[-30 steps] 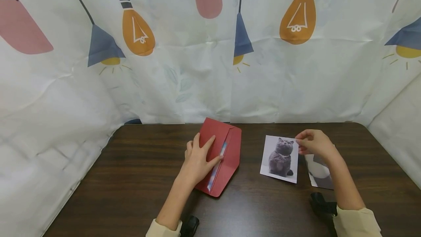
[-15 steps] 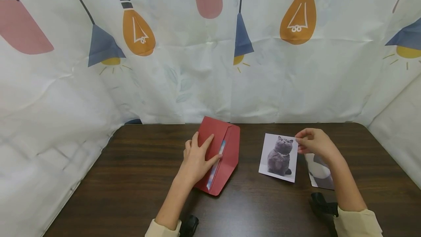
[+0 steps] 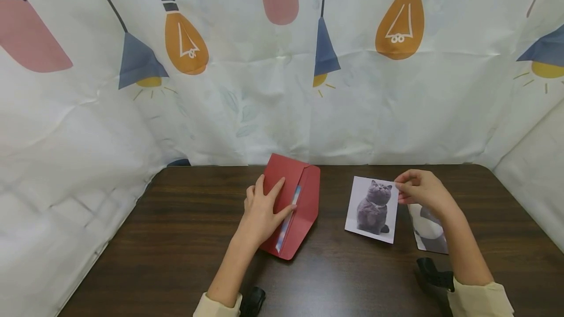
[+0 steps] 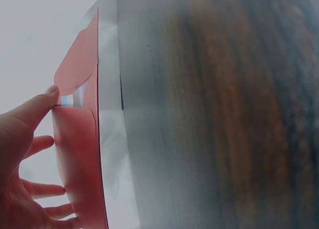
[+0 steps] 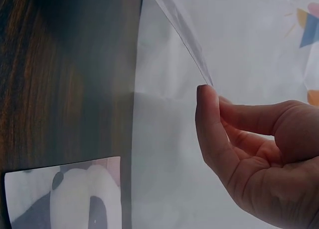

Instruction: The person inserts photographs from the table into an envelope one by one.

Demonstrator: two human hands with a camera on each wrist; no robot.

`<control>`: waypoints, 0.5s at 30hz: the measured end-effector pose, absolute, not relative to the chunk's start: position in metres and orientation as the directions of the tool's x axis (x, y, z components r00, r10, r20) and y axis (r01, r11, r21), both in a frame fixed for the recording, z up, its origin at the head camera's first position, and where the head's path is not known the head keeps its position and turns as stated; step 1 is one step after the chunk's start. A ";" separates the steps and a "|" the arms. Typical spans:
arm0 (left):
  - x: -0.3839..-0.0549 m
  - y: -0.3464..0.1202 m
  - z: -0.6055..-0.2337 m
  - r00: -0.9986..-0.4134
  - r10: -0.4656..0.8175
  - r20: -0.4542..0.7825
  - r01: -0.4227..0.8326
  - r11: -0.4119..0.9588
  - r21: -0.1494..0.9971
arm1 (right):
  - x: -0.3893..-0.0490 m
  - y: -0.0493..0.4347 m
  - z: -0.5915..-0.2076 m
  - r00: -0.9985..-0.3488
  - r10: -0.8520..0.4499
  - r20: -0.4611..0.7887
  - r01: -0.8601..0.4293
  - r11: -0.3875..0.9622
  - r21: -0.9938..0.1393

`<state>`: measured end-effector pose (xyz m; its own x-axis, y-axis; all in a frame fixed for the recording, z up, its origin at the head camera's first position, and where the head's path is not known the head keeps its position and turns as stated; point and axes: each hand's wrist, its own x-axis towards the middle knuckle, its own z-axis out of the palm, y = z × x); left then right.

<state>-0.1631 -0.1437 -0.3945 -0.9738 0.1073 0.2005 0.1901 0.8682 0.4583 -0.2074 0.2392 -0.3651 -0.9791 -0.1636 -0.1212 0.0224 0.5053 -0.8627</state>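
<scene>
A red paper envelope (image 3: 305, 209) lies tilted on the table in the head view, its flap folded back to the right. A strip of a bluish-white insert (image 3: 284, 231) shows in its mouth. My left hand (image 3: 259, 215) rests on the envelope with fingers spread, the thumb at the mouth's edge. To the right, my right hand (image 3: 424, 193) pinches a photo of a grey cat (image 3: 372, 209) by its upper right corner between thumb and fingertips. In the right wrist view that photo (image 5: 182, 32) appears nearly edge-on, above the table.
A panda photo (image 5: 75, 199) lies on the dark wooden table (image 3: 176, 248), partly behind my right forearm in the head view. A white curtain (image 3: 246, 87) printed with lamps and bulbs hangs behind the table. Black wrist devices (image 3: 434, 273) sit near both sleeves.
The cat photo in my right hand has shifted slightly left and away from me. The envelope under my left hand has also slid a little left and away.
</scene>
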 end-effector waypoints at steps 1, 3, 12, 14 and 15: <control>-0.163 -0.144 -0.395 -0.973 0.109 0.202 0.192 0.869 0.456 | -0.207 0.239 -0.364 -0.979 -0.162 -0.121 0.022 0.509 -0.860; -0.163 -0.144 -0.394 -0.972 0.110 0.206 0.195 0.869 0.455 | -0.206 0.238 -0.363 -0.980 -0.162 -0.118 0.018 0.516 -0.857; -0.162 -0.144 -0.394 -0.971 0.109 0.214 0.198 0.866 0.459 | -0.204 0.230 -0.359 -0.980 -0.173 -0.096 -0.007 0.513 -0.858; -0.162 -0.144 -0.394 -0.971 0.109 0.212 0.198 0.865 0.460 | -0.203 0.229 -0.358 -0.980 -0.179 -0.092 -0.013 0.510 -0.860; -0.162 -0.144 -0.394 -0.971 0.109 0.211 0.197 0.865 0.461 | -0.202 0.228 -0.358 -0.979 -0.182 -0.091 -0.014 0.508 -0.862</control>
<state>-0.1624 -0.1440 -0.3942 -0.9714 0.1091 0.2109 0.1972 0.8653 0.4607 -0.2024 0.2279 -0.3578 -0.9790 -0.1824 -0.0913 -0.0142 0.5075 -0.8615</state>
